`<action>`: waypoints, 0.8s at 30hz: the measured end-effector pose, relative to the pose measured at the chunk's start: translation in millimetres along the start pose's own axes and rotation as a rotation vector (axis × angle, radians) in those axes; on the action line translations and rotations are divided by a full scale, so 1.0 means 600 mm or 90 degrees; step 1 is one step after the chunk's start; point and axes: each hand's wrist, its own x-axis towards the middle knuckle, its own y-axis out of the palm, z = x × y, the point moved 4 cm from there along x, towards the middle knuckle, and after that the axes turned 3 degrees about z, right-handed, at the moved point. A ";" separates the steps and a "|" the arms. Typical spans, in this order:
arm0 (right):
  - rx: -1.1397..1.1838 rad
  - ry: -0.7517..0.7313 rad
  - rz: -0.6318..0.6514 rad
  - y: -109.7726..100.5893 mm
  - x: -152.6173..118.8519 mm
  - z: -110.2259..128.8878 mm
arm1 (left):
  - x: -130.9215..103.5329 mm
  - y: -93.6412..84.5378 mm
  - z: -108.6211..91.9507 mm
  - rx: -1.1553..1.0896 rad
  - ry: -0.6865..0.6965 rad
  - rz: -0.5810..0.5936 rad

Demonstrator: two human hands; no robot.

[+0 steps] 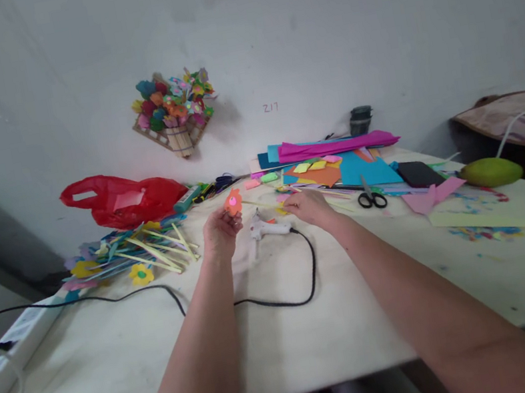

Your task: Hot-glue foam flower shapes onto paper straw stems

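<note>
In the head view, my left hand [219,232] pinches an orange paper flower [233,202] with a pink centre and holds it up over the table. A thin pale yellow strip runs rightward from near the flower; whether it is joined to it I cannot tell. My right hand [309,206] is closed at the fingertips beside a small yellow piece [283,210]. What those fingers grip, if anything, is too small to make out. Between and just below both hands a white glue gun [271,227] lies on the table, its black cord looping toward me.
Left: paper flowers and strips [152,246], a red plastic bag [126,200], a white power strip [25,333]. Right: scissors [371,197], coloured paper sheets [367,169], a dark phone-like object [420,173], a green mango-like fruit [492,171], paper scraps [487,231]. A flower decoration [175,113] hangs on the wall.
</note>
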 end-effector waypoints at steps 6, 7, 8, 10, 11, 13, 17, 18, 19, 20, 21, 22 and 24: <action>0.032 -0.021 0.036 0.002 0.001 -0.004 | 0.003 -0.014 0.009 -0.031 -0.036 -0.021; 0.033 -0.028 0.043 0.003 0.001 -0.005 | 0.003 -0.014 0.011 -0.038 -0.041 -0.028; 0.032 -0.033 0.049 0.005 0.002 -0.006 | 0.004 -0.015 0.013 -0.046 -0.042 -0.037; 0.023 -0.040 0.058 0.008 0.003 -0.007 | 0.004 -0.015 0.015 -0.059 -0.031 -0.062; 0.017 -0.041 0.061 0.009 0.003 -0.007 | 0.004 -0.015 0.015 -0.062 -0.023 -0.072; 0.006 -0.041 0.066 0.010 0.003 -0.007 | 0.004 -0.015 0.016 -0.059 -0.007 -0.083; 0.000 -0.042 0.071 0.009 0.001 -0.005 | 0.007 -0.019 0.018 -0.046 0.018 -0.095; -0.001 -0.040 0.074 0.008 0.000 -0.004 | 0.008 -0.020 0.018 -0.046 0.023 -0.103; -0.002 -0.037 0.076 0.008 -0.001 -0.004 | 0.008 -0.021 0.018 -0.047 0.028 -0.112; -0.003 -0.036 0.079 0.007 -0.001 -0.004 | 0.008 -0.022 0.018 -0.047 0.031 -0.118; -0.004 -0.034 0.081 0.006 -0.002 -0.003 | 0.007 -0.022 0.017 -0.046 0.034 -0.121; -0.005 -0.032 0.084 0.005 -0.002 -0.003 | 0.007 -0.021 0.017 -0.041 0.034 -0.121; -0.005 -0.030 0.090 0.005 -0.002 -0.003 | 0.008 -0.020 0.017 -0.023 0.024 -0.120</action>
